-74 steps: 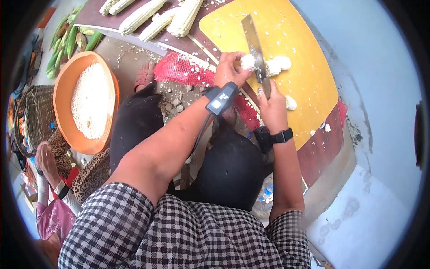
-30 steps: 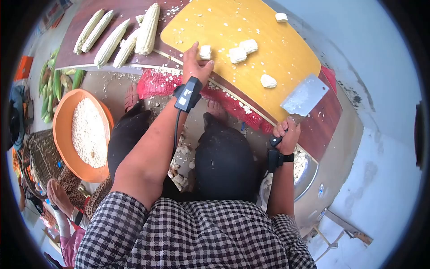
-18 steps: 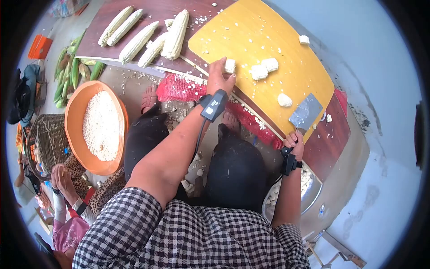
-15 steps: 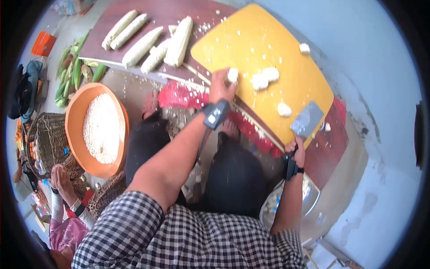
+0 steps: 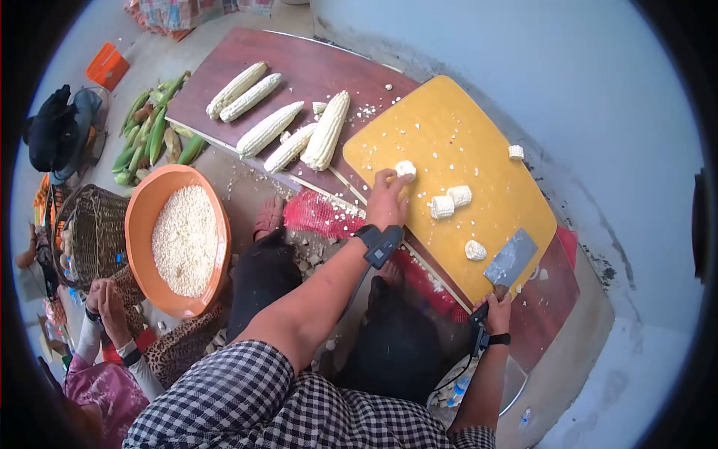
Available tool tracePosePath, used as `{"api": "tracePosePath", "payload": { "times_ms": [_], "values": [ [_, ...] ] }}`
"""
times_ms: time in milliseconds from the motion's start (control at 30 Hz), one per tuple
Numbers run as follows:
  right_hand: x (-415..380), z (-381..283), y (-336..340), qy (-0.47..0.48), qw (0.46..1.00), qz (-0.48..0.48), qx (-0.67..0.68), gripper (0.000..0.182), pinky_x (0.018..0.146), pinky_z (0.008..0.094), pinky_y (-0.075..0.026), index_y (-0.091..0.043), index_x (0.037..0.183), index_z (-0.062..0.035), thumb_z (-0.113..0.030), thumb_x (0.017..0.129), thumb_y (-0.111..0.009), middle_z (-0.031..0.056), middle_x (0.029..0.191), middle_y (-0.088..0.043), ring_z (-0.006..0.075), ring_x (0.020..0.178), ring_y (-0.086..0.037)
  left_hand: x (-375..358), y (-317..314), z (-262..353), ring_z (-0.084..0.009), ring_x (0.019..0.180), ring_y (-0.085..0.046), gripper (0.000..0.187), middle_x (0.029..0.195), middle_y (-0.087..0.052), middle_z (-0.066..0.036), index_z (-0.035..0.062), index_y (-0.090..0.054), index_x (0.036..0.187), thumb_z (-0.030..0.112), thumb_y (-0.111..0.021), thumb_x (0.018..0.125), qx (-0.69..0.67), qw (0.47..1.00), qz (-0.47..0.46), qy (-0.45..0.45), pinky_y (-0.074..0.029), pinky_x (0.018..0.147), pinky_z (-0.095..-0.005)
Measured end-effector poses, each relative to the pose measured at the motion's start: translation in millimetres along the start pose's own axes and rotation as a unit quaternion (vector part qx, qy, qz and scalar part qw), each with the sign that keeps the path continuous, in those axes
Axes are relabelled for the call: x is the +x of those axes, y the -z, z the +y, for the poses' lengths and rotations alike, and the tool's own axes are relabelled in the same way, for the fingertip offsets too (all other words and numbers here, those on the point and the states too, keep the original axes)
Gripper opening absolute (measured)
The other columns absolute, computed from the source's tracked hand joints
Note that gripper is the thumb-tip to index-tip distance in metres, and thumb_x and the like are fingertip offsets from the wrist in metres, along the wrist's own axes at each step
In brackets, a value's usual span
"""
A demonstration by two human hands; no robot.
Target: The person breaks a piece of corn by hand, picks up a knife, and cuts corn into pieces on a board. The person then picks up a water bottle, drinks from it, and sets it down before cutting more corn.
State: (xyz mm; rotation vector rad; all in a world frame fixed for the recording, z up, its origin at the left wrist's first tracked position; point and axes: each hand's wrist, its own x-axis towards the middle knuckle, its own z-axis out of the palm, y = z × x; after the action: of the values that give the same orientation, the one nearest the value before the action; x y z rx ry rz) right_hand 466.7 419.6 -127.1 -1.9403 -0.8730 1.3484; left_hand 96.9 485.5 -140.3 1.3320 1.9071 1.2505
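My left hand (image 5: 387, 198) is closed around the side of a short piece of white corn cob (image 5: 405, 169), near the left edge of the yellow cutting board (image 5: 449, 116). My right hand (image 5: 496, 312) grips the handle of a cleaver (image 5: 511, 257), whose broad grey blade lies over the board's near right part. Between the hands are two cut corn pieces (image 5: 443, 206) lying together and another stub (image 5: 475, 250) close to the blade. One more corn chunk (image 5: 516, 153) rests at the board's far right edge. Loose kernels are scattered over the board.
Several whole white cobs (image 5: 327, 132) lie on the dark red table (image 5: 299, 56). An orange basin (image 5: 178, 243) of kernels stands on the floor at left, beside a wicker basket (image 5: 97, 236) and green husked corn (image 5: 158, 127). Another person's hands (image 5: 110, 308) are at lower left. A wall borders the right.
The view has shifted, so the scene sits lower in the picture. My left hand stays at the corn piece by the board's left edge, and the cleaver remains in my right hand.
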Motion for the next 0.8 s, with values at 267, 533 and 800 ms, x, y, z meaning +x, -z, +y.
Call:
{"api": "tracePosePath", "payload": {
  "times_ms": [267,533,800],
  "values": [
    [-16.8,-35.4,12.1,0.094,0.826,0.055,-0.552,0.044,0.085,0.0482,-0.05,-0.055,0.116,0.0023,-0.024,0.082,-0.066,0.0266,0.111,-0.061,0.0431,0.102,-0.06,-8.1,-12.4,-17.0,-0.0329,0.11,-0.055,0.046,0.119,-0.049,-0.017,0.0071,-0.062,0.117,-0.003,-0.066,0.073,-0.084,0.996,-0.033,-0.011,-0.048,0.093,-0.0387],
    [81.7,-154.1,-5.8,0.367,0.796,0.098,-0.471,0.056,0.098,0.0452,-0.044,-0.045,0.133,-0.0033,-0.012,0.082,-0.066,0.0246,0.125,-0.052,0.041,0.117,-0.051,-14.7,55.3,43.5,-0.0182,0.092,-0.064,0.034,0.112,-0.061,-0.01,-0.0015,-0.059,0.121,0.005,-0.062,0.087,-0.371,0.877,-0.233,0.2,-0.051,0.084,-0.0286],
    [245.1,-244.5,-85.8,0.423,0.757,0.052,-0.496,0.075,0.115,0.0417,-0.028,-0.03,0.147,-0.0099,-0.005,0.08,-0.063,0.0214,0.143,-0.039,0.0374,0.136,-0.033,-68.3,114.8,69.5,-0.0133,0.093,-0.063,0.03,0.111,-0.064,-0.007,0.0008,-0.058,0.122,0.007,-0.057,0.093,-0.419,0.785,-0.33,0.314,-0.049,0.083,-0.0266]
  ]
}}
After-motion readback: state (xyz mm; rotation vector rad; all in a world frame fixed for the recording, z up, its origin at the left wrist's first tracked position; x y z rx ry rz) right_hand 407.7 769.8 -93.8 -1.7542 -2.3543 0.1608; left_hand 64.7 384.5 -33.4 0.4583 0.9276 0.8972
